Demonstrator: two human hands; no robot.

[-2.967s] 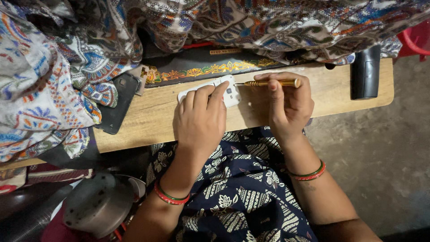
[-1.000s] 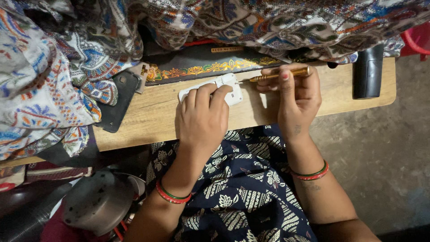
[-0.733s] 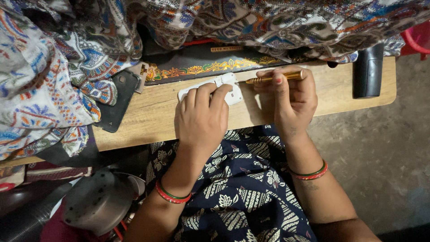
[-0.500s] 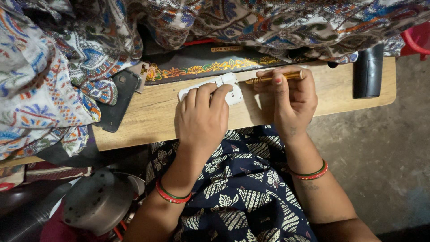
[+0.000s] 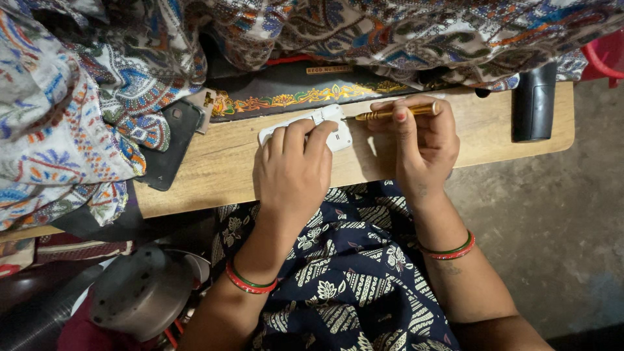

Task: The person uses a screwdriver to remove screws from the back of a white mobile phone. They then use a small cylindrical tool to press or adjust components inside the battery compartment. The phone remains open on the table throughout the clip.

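While hands point(image 5: 296, 172) press — pen point(image 5: 396, 112) (gold) aslant

Wooden desk point(image 5: 494, 123) across the frame's middle, grey concrete floor point(image 5: 552, 234) at right, patterned cloth point(image 5: 71, 110) heaped upper left, dim light

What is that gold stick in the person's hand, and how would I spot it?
Start at the wooden table, then find the right hand near its far edge. The gold tool lies across its fingers, tip toward the white device under the left hand. Nothing else there is slim, shiny and metallic.
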